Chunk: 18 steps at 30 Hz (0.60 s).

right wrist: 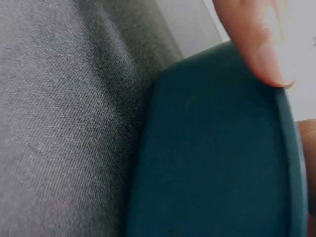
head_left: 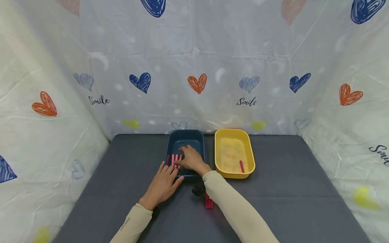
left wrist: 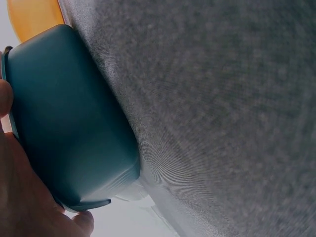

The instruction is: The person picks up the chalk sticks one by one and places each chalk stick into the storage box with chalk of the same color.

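A dark blue tray (head_left: 186, 135) stands near the back of the table, with several pink sticks (head_left: 173, 159) lying side by side in it. My left hand (head_left: 162, 184) lies over the tray's near left corner, fingers extended at the rim and thumb by the front edge. In the left wrist view, those fingers lie along the rim of the tray (left wrist: 69, 118). My right hand (head_left: 191, 159) reaches into the tray from the right, thumb over the sticks and index finger spread away from it. In the right wrist view, a fingertip (right wrist: 269, 64) overlaps the tray's rim.
To the right stands a yellow tray (head_left: 232, 132) with one red stick (head_left: 241, 166) inside. More red sticks (head_left: 209, 201) lie on the grey table (head_left: 291, 202) beside my right forearm, near a small black object (head_left: 198, 190). A heart-printed curtain (head_left: 170, 64) closes off the back and sides.
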### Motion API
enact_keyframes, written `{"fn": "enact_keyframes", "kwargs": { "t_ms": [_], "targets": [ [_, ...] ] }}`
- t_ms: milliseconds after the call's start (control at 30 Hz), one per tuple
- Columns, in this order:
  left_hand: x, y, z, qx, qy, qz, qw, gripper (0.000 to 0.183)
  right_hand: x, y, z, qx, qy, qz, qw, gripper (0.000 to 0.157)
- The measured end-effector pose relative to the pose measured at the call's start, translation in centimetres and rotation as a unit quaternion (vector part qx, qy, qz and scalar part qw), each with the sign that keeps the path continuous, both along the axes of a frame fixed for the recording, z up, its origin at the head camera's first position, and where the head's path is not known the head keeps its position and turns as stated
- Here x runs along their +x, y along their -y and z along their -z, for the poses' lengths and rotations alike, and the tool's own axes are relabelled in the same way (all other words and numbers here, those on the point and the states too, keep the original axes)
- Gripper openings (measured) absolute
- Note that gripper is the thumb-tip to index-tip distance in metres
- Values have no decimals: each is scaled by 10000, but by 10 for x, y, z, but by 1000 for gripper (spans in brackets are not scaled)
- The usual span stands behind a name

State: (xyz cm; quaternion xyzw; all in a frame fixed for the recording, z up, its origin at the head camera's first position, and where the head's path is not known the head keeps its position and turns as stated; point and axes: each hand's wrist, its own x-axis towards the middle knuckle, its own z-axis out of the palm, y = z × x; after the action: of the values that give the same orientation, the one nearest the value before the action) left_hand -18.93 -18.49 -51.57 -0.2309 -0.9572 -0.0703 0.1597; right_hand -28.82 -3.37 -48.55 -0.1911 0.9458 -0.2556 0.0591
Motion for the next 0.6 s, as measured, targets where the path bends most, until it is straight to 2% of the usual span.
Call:
{"fn": "enact_keyframes", "kwargs": {
  "t_ms": [300, 600],
  "targets": [
    [-2, -1, -1, 122, -182, 28, 9998, 34, 11, -16, -17, -352, -611, -93, 9975, 53],
    [0, -1, 0, 92, -116, 47, 9999, 35, 31, -38, -31, -747, -980, -162, 9922, 49]
  ]
}}
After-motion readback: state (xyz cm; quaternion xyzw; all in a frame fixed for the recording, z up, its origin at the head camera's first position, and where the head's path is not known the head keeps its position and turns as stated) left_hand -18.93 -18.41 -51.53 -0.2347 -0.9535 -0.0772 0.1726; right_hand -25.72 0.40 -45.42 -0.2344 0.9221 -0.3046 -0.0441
